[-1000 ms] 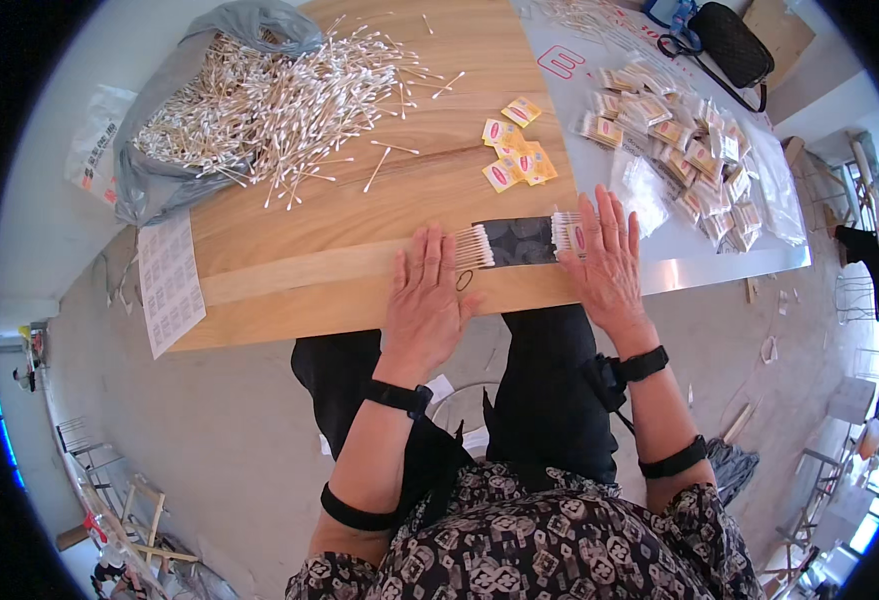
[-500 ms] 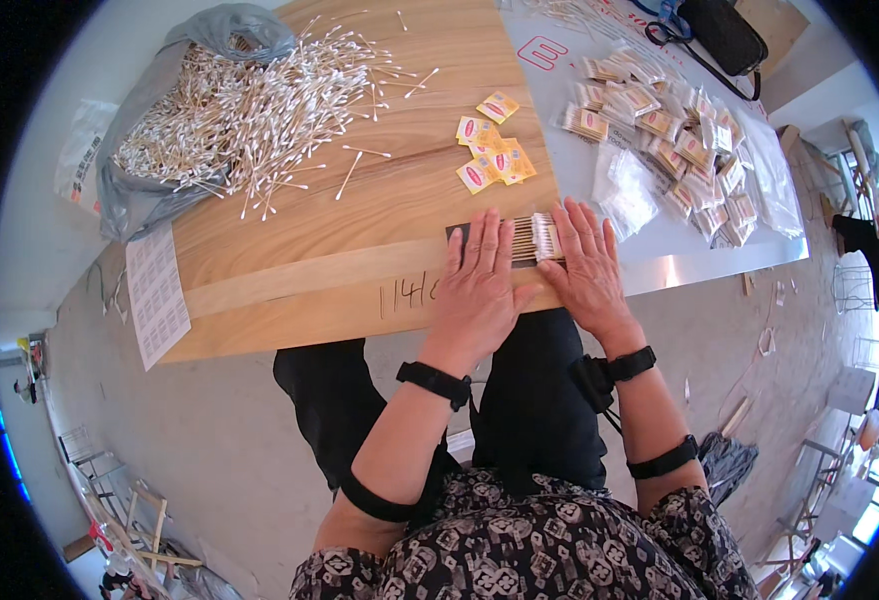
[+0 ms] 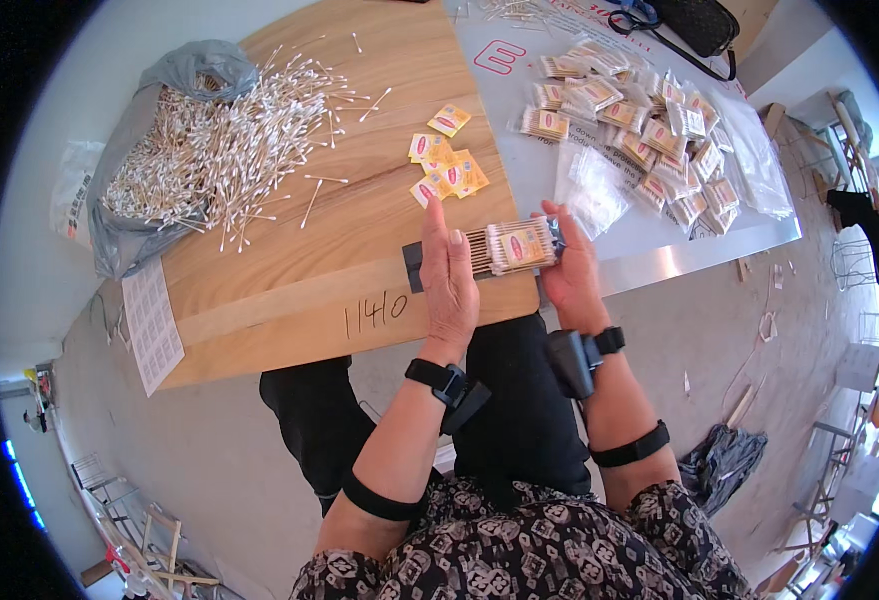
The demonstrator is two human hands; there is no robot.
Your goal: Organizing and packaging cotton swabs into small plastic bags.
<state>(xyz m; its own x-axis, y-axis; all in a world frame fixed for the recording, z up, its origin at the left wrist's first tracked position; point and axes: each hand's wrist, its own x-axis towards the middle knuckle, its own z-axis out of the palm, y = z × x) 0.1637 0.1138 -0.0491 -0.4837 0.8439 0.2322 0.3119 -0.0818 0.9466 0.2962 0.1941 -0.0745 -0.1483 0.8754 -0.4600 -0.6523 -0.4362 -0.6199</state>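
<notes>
A flat row of cotton swabs (image 3: 479,252) lies near the table's front edge, with a small yellow printed card (image 3: 522,247) over the swabs on its right part. My left hand (image 3: 449,285) stands on edge at the row's left side, fingers stretched and held together. At the right end is my right hand (image 3: 573,268), its fingers extended upward and its palm turned toward the swabs. Both hands frame the row; whether the right fingers touch it is hard to tell. A dark strip (image 3: 414,268) sticks out from under the swabs, left of my left hand.
Several loose yellow cards (image 3: 449,168) lie farther back. A grey plastic bag (image 3: 127,240) spills a large heap of swabs (image 3: 249,140) at left. Filled swab packets (image 3: 649,130) and clear bags (image 3: 599,190) cover the grey sheet at right. A printed label sheet (image 3: 154,325) hangs over the left edge.
My hands lay flat over the swabs; now they are turned on edge and apart at its two sides, uncovering the yellow card. The view has shifted slightly.
</notes>
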